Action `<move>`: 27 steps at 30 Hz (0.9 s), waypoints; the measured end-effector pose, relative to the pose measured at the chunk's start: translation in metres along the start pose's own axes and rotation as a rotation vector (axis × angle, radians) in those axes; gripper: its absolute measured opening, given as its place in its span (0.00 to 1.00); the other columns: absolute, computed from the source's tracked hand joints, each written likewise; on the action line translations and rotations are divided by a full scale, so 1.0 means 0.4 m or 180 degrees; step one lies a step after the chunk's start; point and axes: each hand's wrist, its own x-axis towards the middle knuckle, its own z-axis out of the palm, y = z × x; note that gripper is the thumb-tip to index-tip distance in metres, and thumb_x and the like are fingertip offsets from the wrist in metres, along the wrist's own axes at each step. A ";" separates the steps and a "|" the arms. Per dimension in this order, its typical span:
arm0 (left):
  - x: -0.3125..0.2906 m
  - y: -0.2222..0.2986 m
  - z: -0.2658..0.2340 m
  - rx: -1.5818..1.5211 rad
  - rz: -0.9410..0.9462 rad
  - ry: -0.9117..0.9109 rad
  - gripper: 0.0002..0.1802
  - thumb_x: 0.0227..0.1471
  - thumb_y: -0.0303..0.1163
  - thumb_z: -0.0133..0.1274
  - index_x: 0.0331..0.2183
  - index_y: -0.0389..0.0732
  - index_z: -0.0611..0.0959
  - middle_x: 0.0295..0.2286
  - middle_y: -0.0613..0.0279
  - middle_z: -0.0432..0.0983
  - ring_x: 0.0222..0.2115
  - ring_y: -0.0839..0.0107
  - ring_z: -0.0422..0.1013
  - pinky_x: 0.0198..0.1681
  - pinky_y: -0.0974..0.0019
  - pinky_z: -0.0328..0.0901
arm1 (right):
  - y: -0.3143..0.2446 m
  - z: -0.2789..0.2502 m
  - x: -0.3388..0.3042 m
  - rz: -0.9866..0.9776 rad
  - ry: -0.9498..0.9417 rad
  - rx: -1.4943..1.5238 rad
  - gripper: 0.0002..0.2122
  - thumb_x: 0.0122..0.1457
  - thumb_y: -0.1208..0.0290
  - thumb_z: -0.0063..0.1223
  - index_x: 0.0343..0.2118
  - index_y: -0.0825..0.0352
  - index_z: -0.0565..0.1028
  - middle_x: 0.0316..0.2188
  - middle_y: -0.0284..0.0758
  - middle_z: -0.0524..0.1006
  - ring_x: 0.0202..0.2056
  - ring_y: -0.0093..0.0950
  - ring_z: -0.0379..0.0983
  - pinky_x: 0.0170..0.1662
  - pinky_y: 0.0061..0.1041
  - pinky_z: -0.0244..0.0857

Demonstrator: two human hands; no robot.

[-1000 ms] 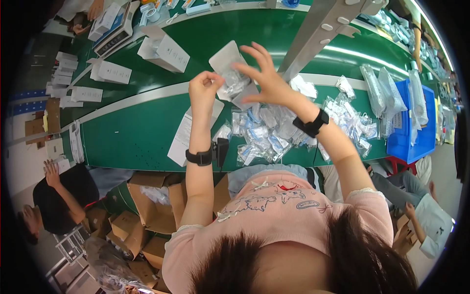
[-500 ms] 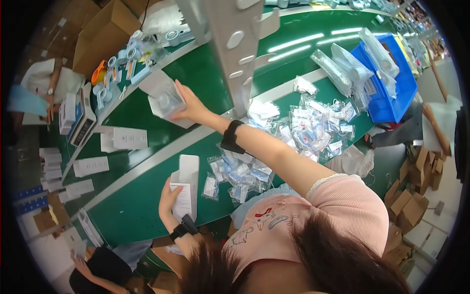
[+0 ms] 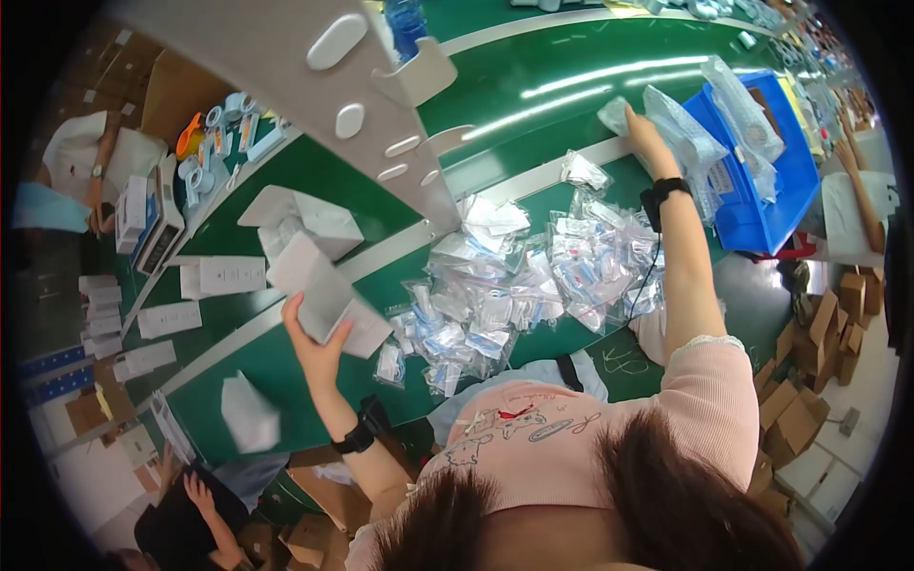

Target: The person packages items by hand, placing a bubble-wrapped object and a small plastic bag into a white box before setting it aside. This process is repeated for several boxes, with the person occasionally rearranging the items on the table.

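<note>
Held in my left hand [image 3: 319,347] is a white cardboard box [image 3: 328,290], tilted above the near green strip, its fingers wrapped round the lower side. My right hand [image 3: 647,143] reaches far out to the right, its fingers closed at the end of a clear bubble-wrapped package [image 3: 614,116]; the wrapped contents are hard to make out. Beyond the left hand, an open white box [image 3: 333,224] with its flap raised stands on the green belt. Between my arms lies a pile of small clear plastic bags [image 3: 514,295] with white and light blue contents.
A blue bin [image 3: 776,205] with more bubble-wrapped packages stands at the right. A perforated metal post [image 3: 371,105] rises from the rail. White boxes [image 3: 224,276] line the left side, and a blurred white box [image 3: 249,414] is at the near left. Other people work around the table.
My right hand has let go of the open box and swung right to the bubble-wrapped packages. My left hand has lifted its white box up and forward. A blurred white box has appeared at the near left.
</note>
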 end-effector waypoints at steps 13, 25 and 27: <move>-0.024 0.024 0.137 -0.0423 -0.0120 0.0639 0.40 0.26 0.30 0.66 0.41 0.40 0.59 0.43 0.51 0.60 0.44 0.61 0.61 0.46 0.63 0.57 | -0.555 -0.365 -0.450 -0.0516 0.0210 0.5840 0.32 0.40 0.79 0.52 0.52 0.63 0.55 0.44 0.38 0.64 0.43 0.31 0.64 0.46 0.28 0.60; -0.099 -0.015 0.157 -0.0016 -0.0036 0.1281 0.41 0.24 0.23 0.65 0.36 0.42 0.53 0.48 0.41 0.55 0.46 0.53 0.60 0.46 0.57 0.58 | -1.138 -0.247 -0.667 -0.1941 0.1772 0.4225 0.26 0.36 0.73 0.62 0.42 0.65 0.65 0.43 0.43 0.61 0.45 0.38 0.60 0.46 0.31 0.57; -0.111 -0.015 0.167 -0.0534 -0.0093 0.1450 0.42 0.24 0.22 0.65 0.36 0.43 0.53 0.48 0.41 0.54 0.46 0.53 0.59 0.47 0.57 0.57 | -1.139 -0.248 -0.679 -0.2060 0.1235 0.3749 0.24 0.37 0.73 0.61 0.41 0.64 0.67 0.43 0.44 0.61 0.45 0.40 0.60 0.48 0.34 0.55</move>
